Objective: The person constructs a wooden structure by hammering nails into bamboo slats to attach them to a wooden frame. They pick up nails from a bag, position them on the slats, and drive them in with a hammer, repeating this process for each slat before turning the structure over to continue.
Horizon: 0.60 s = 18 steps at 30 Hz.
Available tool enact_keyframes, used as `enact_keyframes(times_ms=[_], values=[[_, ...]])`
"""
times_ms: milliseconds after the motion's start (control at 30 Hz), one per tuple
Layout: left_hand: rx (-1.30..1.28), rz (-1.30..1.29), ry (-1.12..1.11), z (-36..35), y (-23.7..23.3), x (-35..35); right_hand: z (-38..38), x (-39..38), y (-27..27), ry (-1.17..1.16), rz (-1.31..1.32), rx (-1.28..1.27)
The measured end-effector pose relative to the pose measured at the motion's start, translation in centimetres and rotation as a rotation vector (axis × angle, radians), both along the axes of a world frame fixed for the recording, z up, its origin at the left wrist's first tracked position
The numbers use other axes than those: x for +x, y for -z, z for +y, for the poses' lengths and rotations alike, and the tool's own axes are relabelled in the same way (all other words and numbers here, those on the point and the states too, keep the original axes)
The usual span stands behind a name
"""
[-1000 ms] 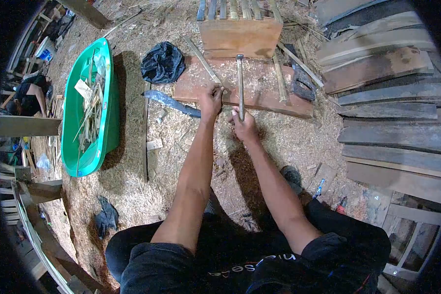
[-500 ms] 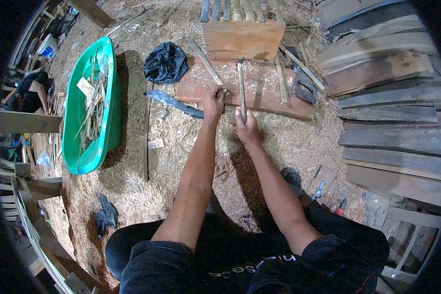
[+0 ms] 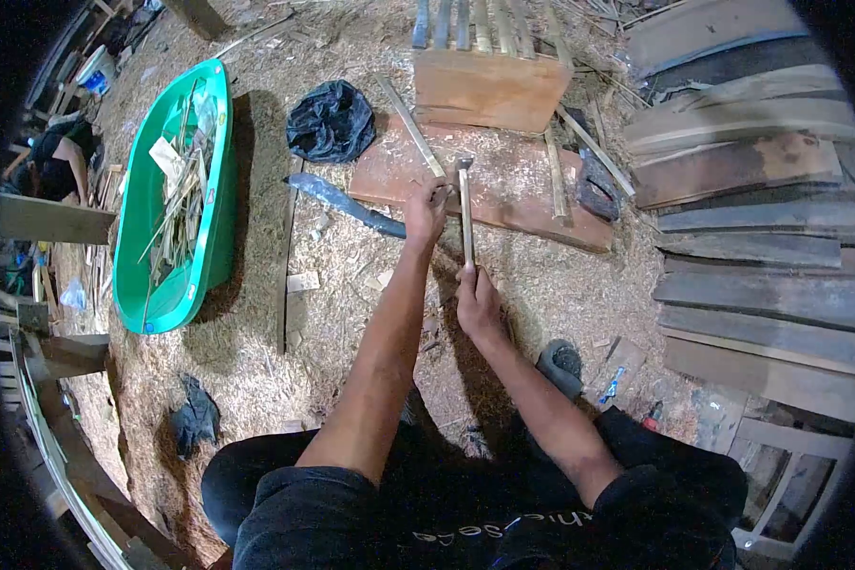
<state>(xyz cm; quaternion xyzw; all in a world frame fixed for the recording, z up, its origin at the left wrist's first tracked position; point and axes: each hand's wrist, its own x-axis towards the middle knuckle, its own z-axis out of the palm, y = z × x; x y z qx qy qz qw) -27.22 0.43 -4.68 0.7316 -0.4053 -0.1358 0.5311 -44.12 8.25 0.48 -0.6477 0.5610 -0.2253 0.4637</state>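
Observation:
My right hand is wrapped round the wooden handle of a hammer, whose dark head points away from me over a reddish plank. To its left, my left hand has its fingers pinched at the near end of a thin wooden strip; whether it grips the strip or something smaller is hidden. Past the hammer head, a wooden block stands on the plank with several slats along its far side. Another slat lies across the plank at the right.
A green tub of wood scraps stands at the left, near a black plastic bag. A handsaw lies right of the plank. Stacked boards line the right side. Another person crouches at the far left.
The hammer and my right hand have moved down toward me, so the head is now close to my left hand. The whole view has shifted slightly.

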Motion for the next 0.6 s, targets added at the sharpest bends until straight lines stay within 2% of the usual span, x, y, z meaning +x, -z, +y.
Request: enact_keyframes(times_ms=[33,167,267,367,467,600], values=[[0.027,0.079,0.030,-0.2,0.4,0.1,0.5,-0.1,-0.2,-0.008,-0.024,0.030],[-0.073,-0.113,0.018,-0.1,-0.1,0.5,1.1,0.1,1.2,-0.019,-0.060,0.013],[-0.058,-0.133,0.072,-0.3,0.7,1.2,0.9,0.3,0.7,-0.033,-0.052,0.031],[-0.061,-0.150,0.056,-0.1,-0.4,0.8,0.4,0.2,0.6,-0.036,-0.027,0.023],[-0.077,-0.167,0.038,-0.1,0.0,0.6,-0.3,0.8,-3.7,-0.029,-0.106,-0.005],[-0.091,-0.158,0.061,0.1,-0.4,0.6,-0.3,0.7,-3.7,-0.054,-0.109,-0.053]])
